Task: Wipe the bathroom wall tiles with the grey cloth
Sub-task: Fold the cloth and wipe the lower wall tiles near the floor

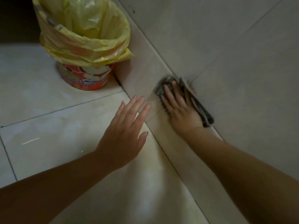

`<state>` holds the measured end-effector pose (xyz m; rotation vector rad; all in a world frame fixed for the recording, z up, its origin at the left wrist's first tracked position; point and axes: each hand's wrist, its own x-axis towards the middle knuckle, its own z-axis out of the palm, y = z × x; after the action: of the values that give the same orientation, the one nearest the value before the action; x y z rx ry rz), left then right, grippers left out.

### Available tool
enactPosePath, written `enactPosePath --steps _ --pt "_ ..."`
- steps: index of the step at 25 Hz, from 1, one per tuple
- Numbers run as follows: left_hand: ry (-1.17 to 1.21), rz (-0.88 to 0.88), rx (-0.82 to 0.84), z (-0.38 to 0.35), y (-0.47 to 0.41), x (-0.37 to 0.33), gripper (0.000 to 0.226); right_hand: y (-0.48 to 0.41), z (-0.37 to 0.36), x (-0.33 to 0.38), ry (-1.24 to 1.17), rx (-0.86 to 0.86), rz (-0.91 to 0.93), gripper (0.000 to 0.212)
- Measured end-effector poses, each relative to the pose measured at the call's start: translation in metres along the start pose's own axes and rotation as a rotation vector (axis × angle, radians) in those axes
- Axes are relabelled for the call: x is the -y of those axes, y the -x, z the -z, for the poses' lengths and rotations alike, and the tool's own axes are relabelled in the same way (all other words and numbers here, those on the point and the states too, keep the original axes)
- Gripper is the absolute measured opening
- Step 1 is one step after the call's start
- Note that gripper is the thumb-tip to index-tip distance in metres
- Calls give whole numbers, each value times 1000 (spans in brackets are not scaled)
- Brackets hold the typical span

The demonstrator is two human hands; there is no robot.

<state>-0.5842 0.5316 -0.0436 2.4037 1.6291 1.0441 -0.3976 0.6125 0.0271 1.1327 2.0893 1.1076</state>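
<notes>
The grey cloth lies folded against the low band of the wall tiles, just above the floor line. My right hand presses flat on the cloth with its fingers spread and straight, and part of the cloth is hidden under the palm. The cloth's upper edge looks blurred. My left hand is stretched out with straight fingers over the floor, its fingertips close to the base of the wall and apart from the cloth. It holds nothing.
A small orange printed bin lined with a yellow plastic bag stands in the corner against the wall, beyond my hands. Glossy pale floor tiles with dark grout lines spread to the left.
</notes>
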Motion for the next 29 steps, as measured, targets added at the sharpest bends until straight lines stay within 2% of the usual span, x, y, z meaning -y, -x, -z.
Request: enactPosePath --steps 3,5,6,8,9,13,18,19,21,23,26,29 --pt "-56 -51 12 4 7 19 62 16 -23 35 44 107 182 67" --pt "-73 -49 19 4 9 32 61 31 -29 29 -24 114 283 66" --pt "-75 -31 17 2 8 36 62 26 -25 18 -112 26 243 67" --pt "-63 12 8 -4 2 37 62 -3 -9 -10 -157 -157 23 66" --pt "-51 27 2 -6 -3 36 62 -26 1 -22 -120 -150 -15 65" --pt "-88 26 3 -9 -13 54 63 -102 14 2 -37 -10 56 64" --pt "-172 16 46 -8 -4 82 63 -66 -17 56 -4 187 340 63" --pt "-183 22 50 -9 -2 86 63 -60 -17 47 -77 139 327 64" --pt "-182 53 31 -13 -3 90 62 -69 -1 11 -209 -91 169 64" --pt "-152 78 18 -16 -6 89 62 -100 20 -27 -164 -208 -14 61" --pt "-147 52 8 -16 -10 88 60 -147 36 -23 35 -112 -53 64" --pt "-193 75 -3 -12 -3 97 61 -156 16 39 143 23 108 65"
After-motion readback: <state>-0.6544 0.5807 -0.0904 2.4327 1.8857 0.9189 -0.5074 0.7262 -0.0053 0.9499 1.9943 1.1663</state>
